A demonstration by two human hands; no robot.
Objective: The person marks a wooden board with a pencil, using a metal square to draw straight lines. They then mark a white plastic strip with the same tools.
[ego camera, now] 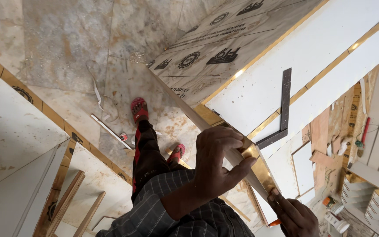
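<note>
**Gold trim pressed along a white panel's edge**

Gold, shiny metal strip [259,169] lies along the corner edge of the white laminated board [312,61]. The left hand [216,164] pinches it, fingers curled tight. The right hand [294,217] grips an orange-handled tool, thumb on the strip. The strip looks thin, bendy and sharp-edged; best held flat near the pressing point. A dark steel square [281,109] rests on the board nearby.

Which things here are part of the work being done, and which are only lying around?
In use:
left hand
right hand
gold edge strip
white panel

Lying about:
metal square
wood strips
small tubs
</note>
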